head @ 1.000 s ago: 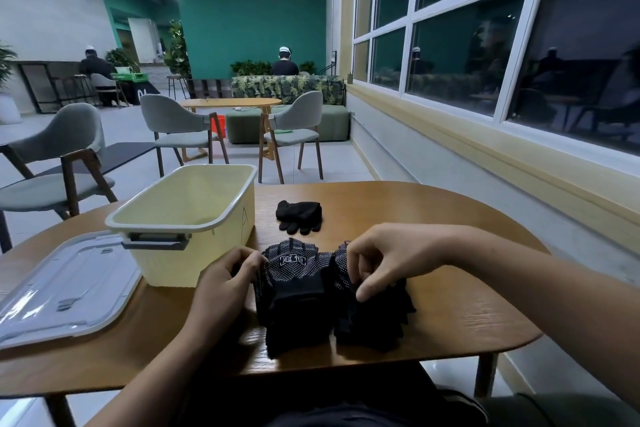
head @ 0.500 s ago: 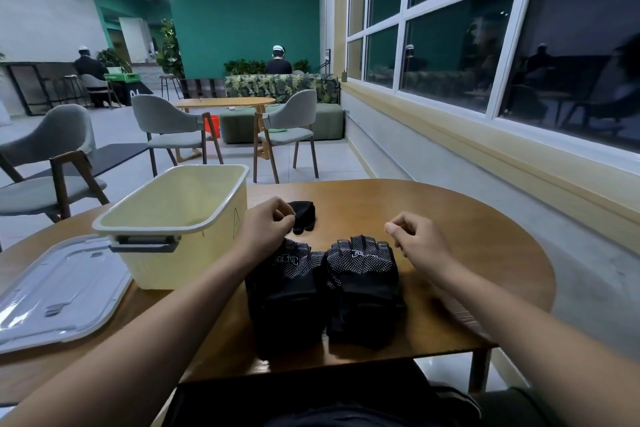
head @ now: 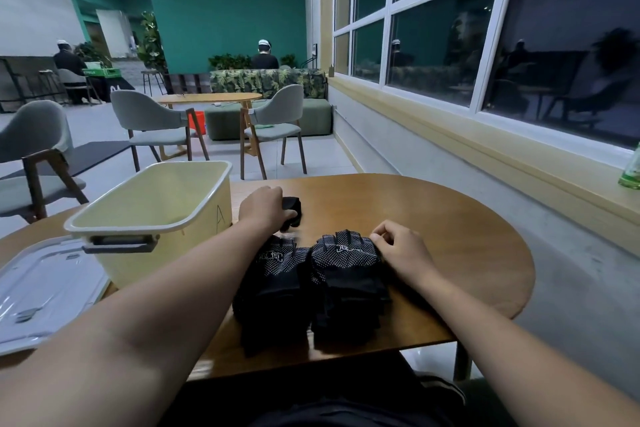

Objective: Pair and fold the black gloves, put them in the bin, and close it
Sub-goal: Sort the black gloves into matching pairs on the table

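Two stacks of black dotted gloves lie side by side near the table's front edge, the left stack (head: 273, 291) and the right stack (head: 348, 282). Farther back lies a small folded black glove pair (head: 293, 208); my left hand (head: 265, 206) covers most of it with fingers curled round it. My right hand (head: 398, 250) rests with loosely curled fingers against the right stack's far right corner, holding nothing that I can see. The open pale yellow bin (head: 156, 218) stands left of the gloves, its clear lid (head: 41, 291) flat on the table at far left.
The round wooden table (head: 433, 239) ends just past my right hand, with a wall and window ledge beyond. A green bottle (head: 632, 172) stands on the ledge. Grey chairs and another table stand behind.
My left hand left the near stack, reached forward and closed on the small folded pair. My right hand let go of the right stack and now rests at its corner.
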A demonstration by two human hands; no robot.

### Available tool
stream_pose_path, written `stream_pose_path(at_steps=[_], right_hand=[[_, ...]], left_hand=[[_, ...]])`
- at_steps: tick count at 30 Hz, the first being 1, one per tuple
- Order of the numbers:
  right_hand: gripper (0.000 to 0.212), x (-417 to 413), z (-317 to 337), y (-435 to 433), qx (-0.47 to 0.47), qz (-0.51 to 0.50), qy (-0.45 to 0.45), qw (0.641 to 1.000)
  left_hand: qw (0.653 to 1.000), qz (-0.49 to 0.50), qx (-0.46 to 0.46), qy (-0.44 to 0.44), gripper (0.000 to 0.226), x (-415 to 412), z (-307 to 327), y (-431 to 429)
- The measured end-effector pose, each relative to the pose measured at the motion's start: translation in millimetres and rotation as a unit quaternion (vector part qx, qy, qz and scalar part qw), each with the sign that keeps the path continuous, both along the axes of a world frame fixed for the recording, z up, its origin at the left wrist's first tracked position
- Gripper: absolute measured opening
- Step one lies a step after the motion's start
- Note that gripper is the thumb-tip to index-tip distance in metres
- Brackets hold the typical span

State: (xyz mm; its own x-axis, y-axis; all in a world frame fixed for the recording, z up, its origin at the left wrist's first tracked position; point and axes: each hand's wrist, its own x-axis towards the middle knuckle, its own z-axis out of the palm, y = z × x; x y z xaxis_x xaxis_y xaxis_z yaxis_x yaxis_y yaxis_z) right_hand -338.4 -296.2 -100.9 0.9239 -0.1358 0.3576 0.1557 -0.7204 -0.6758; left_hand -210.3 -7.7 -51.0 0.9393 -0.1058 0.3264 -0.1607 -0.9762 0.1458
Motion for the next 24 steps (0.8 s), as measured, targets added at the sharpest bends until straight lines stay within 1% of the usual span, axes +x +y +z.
stream_pose_path(at_steps=[2, 5, 6, 8, 10, 13, 15, 21, 24], right_hand=[[0.013, 0.5, -0.7, 1.4, -0.006, -0.004, 0.004, 1.000], [0.013, 0.1, -0.9, 1.3, -0.013, -0.007, 0.001, 1.000], [0.013, -0.7, -0.6, 0.8, -0.013, -0.008, -0.001, 1.000], [0.013, -0.6, -0.8, 0.6, -0.015, -0.009, -0.003, 1.000], [0.013, 0.0, -0.9, 0.7, -0.013, -0.009, -0.001, 1.000], [0.014, -0.1, -1.2, 0.3, -0.011, -0.012, -0.003, 1.000], [0.014, -0.4, -0.7, 0.0, -0.009, -0.012, -0.001, 1.000], [0.016, -1.9, 0.4, -0.2, 0.005, -0.007, -0.004, 1.000], [0.015, -3.7, 1.7, 0.0, 0.022, -0.004, -0.001, 1.000]], left_hand=[[1.000, -0.008, 0.021, -0.006, 0.039, 1.4, -1.0, -1.9], [0.998, -0.020, 0.059, 0.012, 0.024, 1.0, -3.7, 1.3], [0.998, -0.024, 0.058, 0.016, 0.024, 1.3, -5.5, 2.9], [0.999, -0.026, 0.015, 0.018, 0.027, -1.5, -4.2, 5.6], [0.999, -0.011, -0.032, 0.016, 0.026, -3.4, 1.0, 5.9], [0.995, -0.003, -0.095, 0.017, 0.015, -4.1, 14.3, 2.3], [0.992, -0.011, -0.128, 0.007, 0.012, -6.9, 25.3, -1.9], [0.981, -0.042, -0.187, -0.028, 0.018, -16.5, 54.1, -21.0], [0.976, -0.065, -0.201, -0.049, 0.018, -20.8, 70.8, -30.9]])
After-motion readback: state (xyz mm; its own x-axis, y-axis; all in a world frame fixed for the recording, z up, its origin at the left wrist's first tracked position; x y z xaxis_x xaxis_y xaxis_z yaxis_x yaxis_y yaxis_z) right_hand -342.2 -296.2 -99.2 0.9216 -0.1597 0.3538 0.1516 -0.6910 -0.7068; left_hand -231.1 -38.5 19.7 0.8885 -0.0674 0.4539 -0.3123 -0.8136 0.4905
